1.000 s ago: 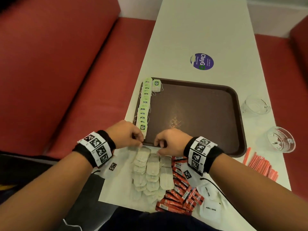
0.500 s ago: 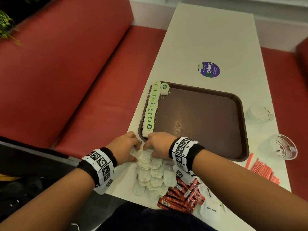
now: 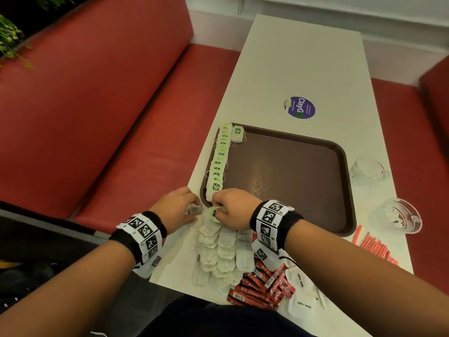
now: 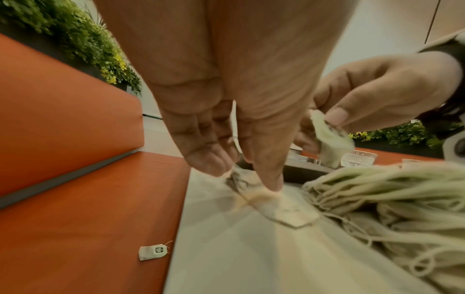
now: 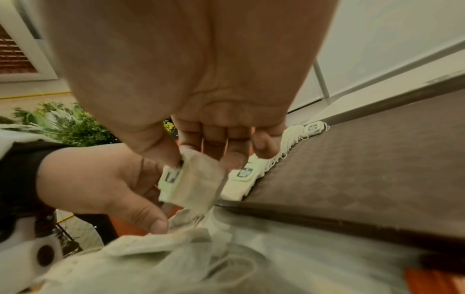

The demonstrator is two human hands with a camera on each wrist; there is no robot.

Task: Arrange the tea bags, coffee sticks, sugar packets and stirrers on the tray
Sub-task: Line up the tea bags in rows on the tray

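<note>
A brown tray (image 3: 286,152) lies on the white table with a row of green-tagged tea bags (image 3: 220,161) along its left rim. Just before the tray's near left corner, my right hand (image 3: 215,210) pinches a tea bag (image 5: 193,183) by its top, lifted off the table. My left hand (image 3: 195,210) pinches another tea bag (image 4: 284,206) that still touches the table. Below both hands lies the pile of loose tea bags (image 3: 223,254). Red coffee sticks (image 3: 262,285), white sugar packets (image 3: 303,295) and orange stirrers (image 3: 371,246) lie on the table nearby.
Two glass cups (image 3: 366,166) (image 3: 401,215) stand right of the tray. A purple sticker (image 3: 300,108) is on the table beyond it. One tea bag (image 4: 152,251) lies on the red bench seat (image 3: 121,154) to the left.
Both hands moved left from the tray's near rim to the top of the pile. The right hand lifted one tea bag; the left hand took hold of another.
</note>
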